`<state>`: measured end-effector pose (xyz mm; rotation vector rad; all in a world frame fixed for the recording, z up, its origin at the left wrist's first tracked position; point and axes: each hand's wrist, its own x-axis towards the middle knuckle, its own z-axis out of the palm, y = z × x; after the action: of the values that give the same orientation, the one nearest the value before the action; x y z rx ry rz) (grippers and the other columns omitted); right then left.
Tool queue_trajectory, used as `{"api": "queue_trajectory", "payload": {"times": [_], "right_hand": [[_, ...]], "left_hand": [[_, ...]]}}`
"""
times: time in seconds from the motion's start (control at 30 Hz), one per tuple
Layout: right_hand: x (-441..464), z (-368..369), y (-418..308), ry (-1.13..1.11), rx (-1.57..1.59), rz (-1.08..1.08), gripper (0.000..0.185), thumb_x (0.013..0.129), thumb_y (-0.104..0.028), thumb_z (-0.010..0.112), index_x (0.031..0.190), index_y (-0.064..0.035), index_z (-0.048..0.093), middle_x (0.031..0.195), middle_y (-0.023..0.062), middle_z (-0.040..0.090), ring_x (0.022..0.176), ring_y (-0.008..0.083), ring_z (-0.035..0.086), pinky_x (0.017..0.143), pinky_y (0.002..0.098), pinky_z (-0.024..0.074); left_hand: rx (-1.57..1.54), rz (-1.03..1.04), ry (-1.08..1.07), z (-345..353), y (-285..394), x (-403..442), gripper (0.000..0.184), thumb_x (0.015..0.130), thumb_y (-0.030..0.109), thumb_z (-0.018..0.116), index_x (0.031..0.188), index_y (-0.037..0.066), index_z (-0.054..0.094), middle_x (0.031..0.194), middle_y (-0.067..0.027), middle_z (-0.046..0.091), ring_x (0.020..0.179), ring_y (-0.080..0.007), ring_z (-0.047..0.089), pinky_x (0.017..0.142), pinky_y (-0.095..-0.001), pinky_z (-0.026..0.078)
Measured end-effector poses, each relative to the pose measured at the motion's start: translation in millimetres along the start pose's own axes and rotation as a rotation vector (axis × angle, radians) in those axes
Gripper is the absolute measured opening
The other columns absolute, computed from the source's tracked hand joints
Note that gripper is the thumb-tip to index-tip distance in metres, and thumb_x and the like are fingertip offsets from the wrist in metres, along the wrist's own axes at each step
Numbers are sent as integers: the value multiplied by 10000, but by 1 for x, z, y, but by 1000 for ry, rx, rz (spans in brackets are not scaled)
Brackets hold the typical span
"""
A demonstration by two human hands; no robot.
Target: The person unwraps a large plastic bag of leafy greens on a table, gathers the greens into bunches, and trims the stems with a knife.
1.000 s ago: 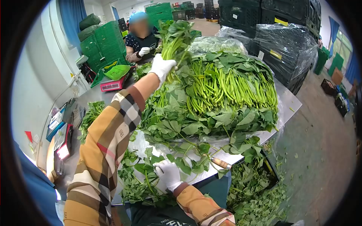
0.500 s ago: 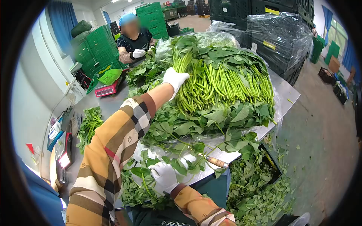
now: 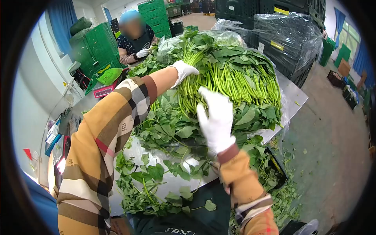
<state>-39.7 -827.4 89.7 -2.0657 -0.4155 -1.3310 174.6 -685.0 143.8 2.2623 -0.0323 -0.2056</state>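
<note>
My left hand (image 3: 184,71), in a white glove, is closed around a bunch of leafy green stems (image 3: 192,58) at the left end of the large pile of leafy greens (image 3: 239,84). The pile's stems face me, with leaves above and below. My right hand (image 3: 216,117), also gloved, is raised in front of the pile with thumb and fingers apart and nothing in it. Loose leafy stems (image 3: 154,172) lie on the metal table (image 3: 164,152) below my hands.
Across the table a co-worker's gloved hand (image 3: 142,53) is by the greens. A green basket (image 3: 109,76) sits on a red scale (image 3: 105,91) at left. Dark crates (image 3: 284,43) in plastic wrap stand behind the pile. Cut leaves (image 3: 282,199) cover the floor at right.
My right hand has risen from the loose stems at the table's near edge to the front of the pile, its fingers spreading. My left hand keeps its hold on the bunch. The view has shifted slightly.
</note>
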Motion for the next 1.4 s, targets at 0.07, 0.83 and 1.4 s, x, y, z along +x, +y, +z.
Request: {"api": "queue_trajectory", "payload": {"times": [0.07,0.83,1.4], "right_hand": [[17,22,28,-87,-124,25,395,767,-217,714,1124,-89,601,1022,88,587,964,266,532,817,409,410],[134,12,101,-661,-220,287,476,717,-320,710,1130,-85,683,1116,141,665,1042,294,629,937,357,486],[118,-39,77,-459,202,314,364,669,-242,692,946,-7,715,859,187,692,802,271,681,763,342,527]], "left_hand": [[-47,-29,-29,-3,-3,4,359,796,87,697,1113,-42,588,958,-166,680,788,-269,689,685,-423,588],[-492,-374,-414,-21,71,-59,711,867,617,556,1360,119,437,1357,-204,475,1230,-408,480,1005,-592,403],[-795,-8,-205,29,86,-71,164,860,73,623,973,-32,568,880,-158,676,685,-265,682,607,-429,612]]}}
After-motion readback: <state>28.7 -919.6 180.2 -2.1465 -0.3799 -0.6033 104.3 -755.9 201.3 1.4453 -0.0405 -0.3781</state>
